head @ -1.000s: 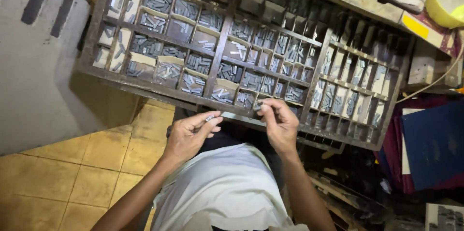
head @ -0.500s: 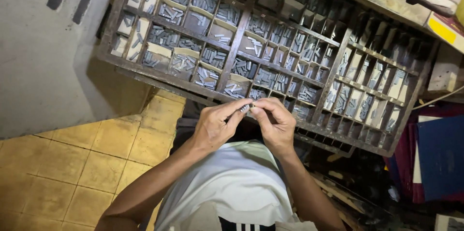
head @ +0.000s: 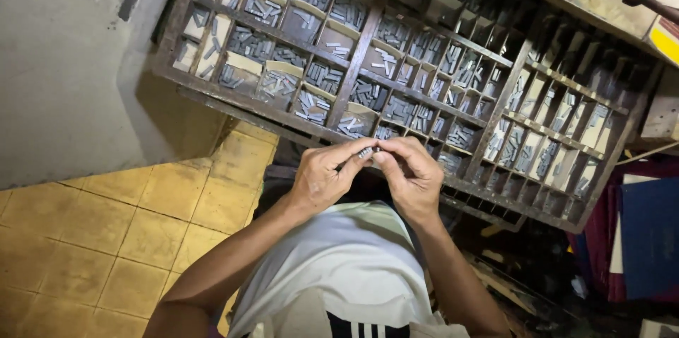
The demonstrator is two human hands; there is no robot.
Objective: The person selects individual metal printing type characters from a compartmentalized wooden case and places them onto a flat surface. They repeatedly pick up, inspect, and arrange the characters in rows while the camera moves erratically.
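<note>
My left hand and my right hand meet in front of my chest, fingertips together. Between them they pinch a small row of grey metal type pieces. Just beyond the hands stands a dark wooden type case, split into many small compartments that hold several grey metal type pieces. Both hands sit at the case's near edge, over my white shirt.
A grey wall rises at the left over a yellow tiled floor. Blue and dark red flat things stand at the right. A shelf with a yellow-edged box sits at the top right.
My hands, apart at the case's near edge a second ago, have come together and now pinch the type pieces between their fingertips. The view has shifted slightly.
</note>
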